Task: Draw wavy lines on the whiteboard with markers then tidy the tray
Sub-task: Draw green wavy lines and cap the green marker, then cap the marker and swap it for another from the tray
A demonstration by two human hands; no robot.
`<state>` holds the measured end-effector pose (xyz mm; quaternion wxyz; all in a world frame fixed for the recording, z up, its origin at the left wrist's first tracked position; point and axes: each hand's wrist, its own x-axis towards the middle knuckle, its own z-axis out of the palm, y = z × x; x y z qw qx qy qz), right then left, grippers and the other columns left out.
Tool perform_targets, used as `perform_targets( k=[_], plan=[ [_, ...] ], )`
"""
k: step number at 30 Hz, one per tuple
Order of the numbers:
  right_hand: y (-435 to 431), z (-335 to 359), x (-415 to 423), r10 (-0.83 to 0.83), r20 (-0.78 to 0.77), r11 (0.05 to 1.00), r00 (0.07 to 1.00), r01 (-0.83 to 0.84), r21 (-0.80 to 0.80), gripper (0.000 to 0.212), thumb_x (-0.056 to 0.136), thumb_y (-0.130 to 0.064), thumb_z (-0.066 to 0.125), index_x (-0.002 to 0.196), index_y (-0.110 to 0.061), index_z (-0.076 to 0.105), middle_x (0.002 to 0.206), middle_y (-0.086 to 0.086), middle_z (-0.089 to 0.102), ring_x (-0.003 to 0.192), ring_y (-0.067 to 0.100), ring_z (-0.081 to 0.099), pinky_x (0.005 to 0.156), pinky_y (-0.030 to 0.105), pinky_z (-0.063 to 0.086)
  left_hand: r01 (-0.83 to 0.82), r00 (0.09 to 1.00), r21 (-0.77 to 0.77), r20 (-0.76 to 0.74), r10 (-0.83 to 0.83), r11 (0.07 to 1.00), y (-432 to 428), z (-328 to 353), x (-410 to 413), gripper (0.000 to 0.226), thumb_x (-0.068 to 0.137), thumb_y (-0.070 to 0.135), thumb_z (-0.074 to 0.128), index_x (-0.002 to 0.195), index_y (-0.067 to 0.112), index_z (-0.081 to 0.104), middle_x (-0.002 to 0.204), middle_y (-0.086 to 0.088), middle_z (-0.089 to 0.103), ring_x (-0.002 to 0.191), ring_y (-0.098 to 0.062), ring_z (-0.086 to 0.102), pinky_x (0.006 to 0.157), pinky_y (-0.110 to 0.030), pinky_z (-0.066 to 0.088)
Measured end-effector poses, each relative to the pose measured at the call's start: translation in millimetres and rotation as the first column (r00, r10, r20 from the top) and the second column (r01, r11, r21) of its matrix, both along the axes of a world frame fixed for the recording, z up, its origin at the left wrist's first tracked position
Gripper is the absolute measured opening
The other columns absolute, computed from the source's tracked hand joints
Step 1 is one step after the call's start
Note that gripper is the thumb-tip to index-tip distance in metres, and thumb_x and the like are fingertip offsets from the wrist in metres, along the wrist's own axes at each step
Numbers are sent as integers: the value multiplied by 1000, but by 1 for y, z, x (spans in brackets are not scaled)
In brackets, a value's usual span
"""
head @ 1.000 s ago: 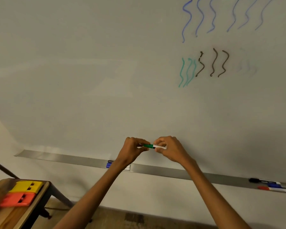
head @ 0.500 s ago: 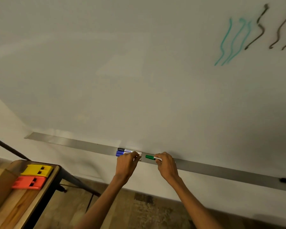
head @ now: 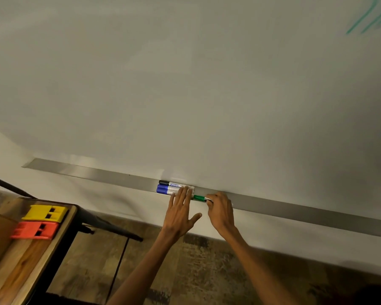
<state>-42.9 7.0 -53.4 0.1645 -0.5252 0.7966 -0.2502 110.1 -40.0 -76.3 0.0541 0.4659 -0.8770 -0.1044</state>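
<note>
Head view: at the tray (head: 295,213), the left hand (head: 180,216) has its grip spread, fingertips (head: 185,190) touching the blue marker (head: 163,189), while the right hand (head: 221,211) pinches the green marker (head: 199,197).

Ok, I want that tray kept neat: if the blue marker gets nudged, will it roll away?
The blue marker is a round barrel lying flat, so it would probably roll if pushed crosswise. The black marker right behind it likely blocks that side. It looks stiff and light; the left hand's straight fingers alone touch it.
</note>
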Motion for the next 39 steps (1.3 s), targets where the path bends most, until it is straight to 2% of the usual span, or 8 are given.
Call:
perform_targets(
  k=[12, 16, 19, 21, 24, 27, 30, 39],
  plan=[
    [3, -17, 4, 107, -39, 994, 993, -106, 27, 43, 98, -22, 50, 141, -14, 47, 144, 5, 46, 134, 21, 40, 114, 31, 33, 1, 998, 46, 70, -4, 999, 1, -20, -1, 87, 91, 73, 18, 153, 18, -9, 161, -11, 8, 149, -29, 4, 117, -44, -7],
    [11, -17, -3, 94, -26, 995, 995, -94, -19, 45, 99, -24, 50, 142, -13, 45, 146, 5, 45, 137, 22, 37, 117, 34, 28, 37, 998, 86, 42, -41, 996, 7, -9, -5, 90, 89, 70, 17, 150, 17, -21, 161, -8, -10, 149, -24, -14, 120, -40, -15],
    [18, -10, -13, 69, -9, 994, 998, -70, -80, 42, 97, -24, 54, 137, -13, 52, 141, 6, 51, 133, 23, 43, 114, 35, 33, 53, 998, 72, 10, -54, 996, 17, 6, -20, 83, 92, 64, 15, 153, 12, -5, 161, -8, -8, 149, -23, -12, 119, -38, -15],
    [24, -3, -24, 39, -37, 984, 999, -44, -170, 36, 93, -19, 61, 128, -11, 60, 131, 8, 60, 124, 25, 53, 108, 36, 38, 38, 996, 36, -78, -35, 999, 25, 19, -35, 69, 98, 50, 30, 152, 9, 22, 160, -12, 20, 150, -25, 8, 121, -41, -6],
    [37, 15, -47, -24, -53, 959, 998, 9, -282, 28, 86, -12, 66, 114, -11, 67, 112, 6, 69, 106, 25, 63, 97, 37, 47, 6, 968, -83, -249, -27, 997, 37, 38, -60, 34, 98, 29, 50, 127, 13, 57, 124, -11, 65, 124, -26, 55, 120, -43, 22],
    [56, 33, -77, -115, -35, 924, 993, 94, -370, 20, 86, -13, 66, 106, -12, 68, 102, 4, 72, 94, 22, 67, 87, 37, 53, -3, 938, -16, -346, -3, 1000, 49, 65, -93, 18, 98, 27, 52, 109, 16, 62, 94, -8, 72, 88, -25, 67, 83, -36, 53],
    [83, 48, -117, -203, 2, 890, 979, 185, -416, 21, 89, -24, 63, 106, -14, 67, 101, 3, 72, 91, 19, 67, 84, 35, 54, 72, 927, 41, -372, -51, 997, 62, 86, -132, 18, 99, 32, 53, 104, 17, 63, 87, -9, 71, 73, -22, 65, 65, -34, 56],
    [195, 72, -287, -438, -65, 825, 897, 372, -425, 16, 91, -21, 63, 105, -16, 68, 104, 1, 72, 95, 17, 66, 85, 36, 54, 347, 848, 64, -448, -283, 936, 147, 108, -300, 46, 91, 33, 65, 130, 17, 45, 140, -8, 47, 109, -25, 59, 93, -35, 51]
  ],
)
